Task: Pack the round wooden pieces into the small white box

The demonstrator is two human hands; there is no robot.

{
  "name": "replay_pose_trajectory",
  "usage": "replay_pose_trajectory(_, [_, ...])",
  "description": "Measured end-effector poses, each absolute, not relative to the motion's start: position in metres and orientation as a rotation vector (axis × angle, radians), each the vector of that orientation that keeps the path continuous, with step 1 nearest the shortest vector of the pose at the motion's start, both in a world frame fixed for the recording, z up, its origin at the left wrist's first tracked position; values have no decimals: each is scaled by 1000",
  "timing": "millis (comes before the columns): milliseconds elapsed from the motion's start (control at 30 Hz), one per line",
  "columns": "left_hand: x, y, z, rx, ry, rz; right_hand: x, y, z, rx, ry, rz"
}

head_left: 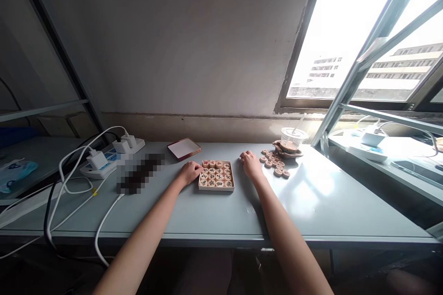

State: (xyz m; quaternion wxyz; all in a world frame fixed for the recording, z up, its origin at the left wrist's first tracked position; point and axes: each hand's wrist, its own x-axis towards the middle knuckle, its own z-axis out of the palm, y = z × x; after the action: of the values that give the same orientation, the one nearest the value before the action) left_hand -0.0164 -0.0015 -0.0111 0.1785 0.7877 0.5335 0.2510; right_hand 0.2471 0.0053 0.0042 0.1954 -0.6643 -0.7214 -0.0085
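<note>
A shallow box (216, 189) with pale walls sits at the middle of the desk, holding rows of round wooden Chinese chess pieces (219, 177) with red or black characters. My left hand (190, 172) rests at the box's left side, its fingers closed at the edge near the upper left corner. To the right of the box, apart from it, my right hand (250, 164) lies low over the desk with its fingers curled down. Whatever they hold, if anything, is hidden. Several loose chess pieces (273, 161) lie scattered just right of that hand.
The box lid (184, 149) lies inside up behind my left hand. A lidded plastic cup (293, 137) with a straw stands on a brown carved holder (288, 151). Power strips (100, 172) and white cables (100, 228) crowd the left. A metal post (341, 94) rises at right.
</note>
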Motion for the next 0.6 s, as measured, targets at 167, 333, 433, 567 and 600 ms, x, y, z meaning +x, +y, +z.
replay_pose_trajectory(167, [-16,-4,-10,2196,1511,699,233,7,5,-1708,-2140,111])
replay_pose_trajectory(333, [-15,-8,-6,2199,1495,699,229,1,13,-1673,-2096,133])
replay_pose_trajectory(433, [-15,-7,-7,2202,1508,691,231,-6,25,-1574,-2029,213])
replay_pose_trajectory(567, [-16,-4,-11,2211,1510,709,231,-13,37,-1443,-2065,395])
replay_pose_trajectory(600, [-16,-3,-12,2206,1512,713,231,-13,37,-1417,-2095,429])
